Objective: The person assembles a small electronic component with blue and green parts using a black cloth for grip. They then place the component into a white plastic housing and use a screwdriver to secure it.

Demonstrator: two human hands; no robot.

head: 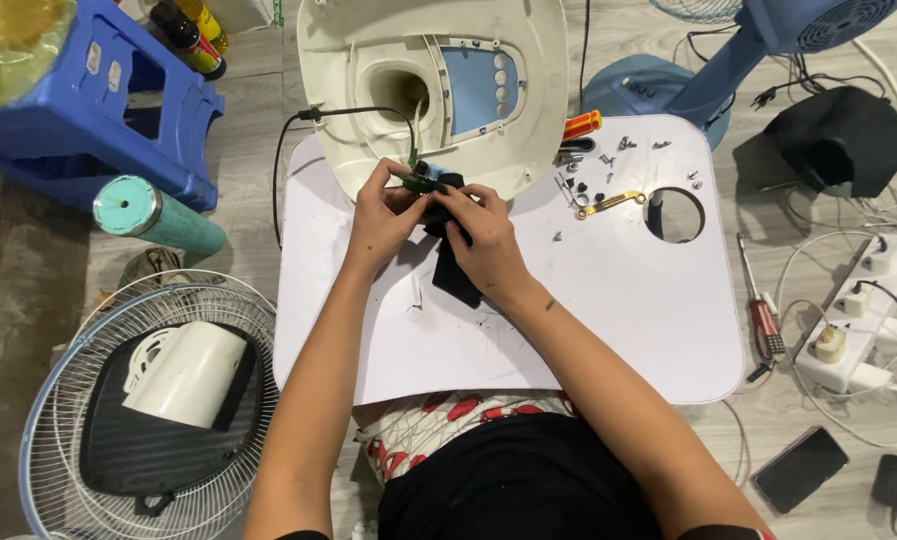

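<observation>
Both sets of fingers pinch a small green circuit board (424,180) with a black part (447,215) under it — the left hand (384,215) grips from nine o'clock, the right hand (484,235) from four o'clock, fingers closed narrow on it. The board sits at the lower edge of the cream fan base (439,90), on the white desk (619,300). Loose screws (589,185) lie at two o'clock — a fan grille (69,400) at eight o'clock on the floor.

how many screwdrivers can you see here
2: a red and yellow-handled screwdriver at the white tray's far edge, and a red-handled screwdriver on the floor right of it. More may be hidden.
</observation>
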